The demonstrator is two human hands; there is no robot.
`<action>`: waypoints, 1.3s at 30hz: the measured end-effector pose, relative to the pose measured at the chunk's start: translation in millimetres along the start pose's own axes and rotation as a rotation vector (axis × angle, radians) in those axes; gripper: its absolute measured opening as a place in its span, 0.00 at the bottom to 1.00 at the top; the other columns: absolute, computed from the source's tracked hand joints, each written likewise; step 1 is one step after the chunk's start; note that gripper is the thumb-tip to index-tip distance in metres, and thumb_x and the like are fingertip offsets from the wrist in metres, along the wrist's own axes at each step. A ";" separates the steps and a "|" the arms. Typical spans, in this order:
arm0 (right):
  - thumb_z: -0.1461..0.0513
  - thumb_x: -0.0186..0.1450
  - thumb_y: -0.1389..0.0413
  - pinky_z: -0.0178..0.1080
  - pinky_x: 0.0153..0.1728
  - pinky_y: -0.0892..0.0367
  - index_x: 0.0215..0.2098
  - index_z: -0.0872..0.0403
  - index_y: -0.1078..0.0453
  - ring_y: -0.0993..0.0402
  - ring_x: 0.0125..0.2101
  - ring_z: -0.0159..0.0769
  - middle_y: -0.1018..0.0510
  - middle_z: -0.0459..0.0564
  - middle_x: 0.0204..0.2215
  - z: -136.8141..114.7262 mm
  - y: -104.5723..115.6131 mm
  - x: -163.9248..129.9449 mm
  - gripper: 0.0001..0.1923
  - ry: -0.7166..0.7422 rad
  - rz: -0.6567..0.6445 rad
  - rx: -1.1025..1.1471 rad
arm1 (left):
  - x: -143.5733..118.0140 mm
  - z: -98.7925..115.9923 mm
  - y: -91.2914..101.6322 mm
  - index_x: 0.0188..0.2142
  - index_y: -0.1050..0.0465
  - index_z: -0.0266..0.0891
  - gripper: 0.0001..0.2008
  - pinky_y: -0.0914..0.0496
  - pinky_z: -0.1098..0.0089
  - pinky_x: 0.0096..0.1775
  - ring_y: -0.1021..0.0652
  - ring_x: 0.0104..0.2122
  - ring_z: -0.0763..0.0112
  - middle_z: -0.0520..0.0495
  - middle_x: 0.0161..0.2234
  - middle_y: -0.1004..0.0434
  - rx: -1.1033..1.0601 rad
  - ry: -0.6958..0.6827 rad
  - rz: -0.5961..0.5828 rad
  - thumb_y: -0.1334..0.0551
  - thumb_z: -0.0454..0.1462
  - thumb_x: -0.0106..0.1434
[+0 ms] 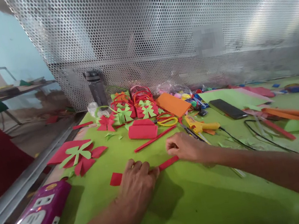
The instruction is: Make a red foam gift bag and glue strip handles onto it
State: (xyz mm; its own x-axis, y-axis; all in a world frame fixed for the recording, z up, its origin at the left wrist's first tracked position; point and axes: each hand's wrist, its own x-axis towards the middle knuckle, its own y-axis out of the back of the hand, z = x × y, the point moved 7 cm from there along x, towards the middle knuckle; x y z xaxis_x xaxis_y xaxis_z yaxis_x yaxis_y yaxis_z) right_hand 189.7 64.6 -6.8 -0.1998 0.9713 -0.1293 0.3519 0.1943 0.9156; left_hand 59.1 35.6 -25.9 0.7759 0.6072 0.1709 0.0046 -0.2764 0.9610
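Observation:
A long red paper strip (168, 162) lies flat on the green table sheet (199, 203). My left hand (137, 184) rests palm down on the strip's middle, pressing it to the table, so its left end (116, 178) sticks out beside my fingers. My right hand (182, 147) pinches the strip's right end with fingers curled. A thinner red strip (154, 139) lies just beyond both hands.
Red and green paper bows and small baskets (134, 108) crowd the back. A yellow glue gun (200, 126), black phone (227, 109), orange paper (173, 104), cables and scraps lie right. A purple power strip (33, 223) sits front left. A perforated metal screen (171, 35) walls the back.

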 end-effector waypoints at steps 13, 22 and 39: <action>0.57 0.49 0.40 0.31 0.16 0.51 0.14 0.55 0.37 0.44 0.16 0.26 0.40 0.40 0.11 -13.8 -23.9 26.9 0.14 -0.100 -0.306 0.076 | -6.0 5.6 8.8 0.30 0.27 0.37 0.08 0.42 0.66 0.30 0.30 0.22 0.68 0.51 0.20 0.32 0.069 -0.051 0.176 0.43 0.28 0.59; 0.58 0.51 0.43 0.30 0.16 0.49 0.14 0.55 0.38 0.43 0.14 0.24 0.34 0.41 0.12 31.0 -11.6 7.9 0.13 -0.183 -0.324 0.143 | -9.6 0.9 5.6 0.37 0.26 0.39 0.15 0.41 0.67 0.32 0.32 0.24 0.71 0.51 0.23 0.31 -0.050 -0.001 0.143 0.44 0.22 0.56; 0.60 0.53 0.45 0.28 0.18 0.44 0.19 0.56 0.33 0.37 0.16 0.26 0.32 0.42 0.13 -26.9 -27.3 13.7 0.09 -0.066 -0.304 0.197 | -12.2 -3.0 6.7 0.36 0.26 0.39 0.10 0.42 0.67 0.30 0.31 0.25 0.68 0.50 0.23 0.32 -0.087 0.008 0.103 0.45 0.28 0.61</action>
State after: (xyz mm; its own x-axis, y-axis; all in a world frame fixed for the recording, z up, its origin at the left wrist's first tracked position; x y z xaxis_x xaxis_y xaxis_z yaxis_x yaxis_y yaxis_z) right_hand 152.7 68.9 -23.3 -0.2655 0.8706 -0.4142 0.4564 0.4920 0.7414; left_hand 47.8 28.6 -20.9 0.7644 0.5848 0.2715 -0.1302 -0.2724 0.9533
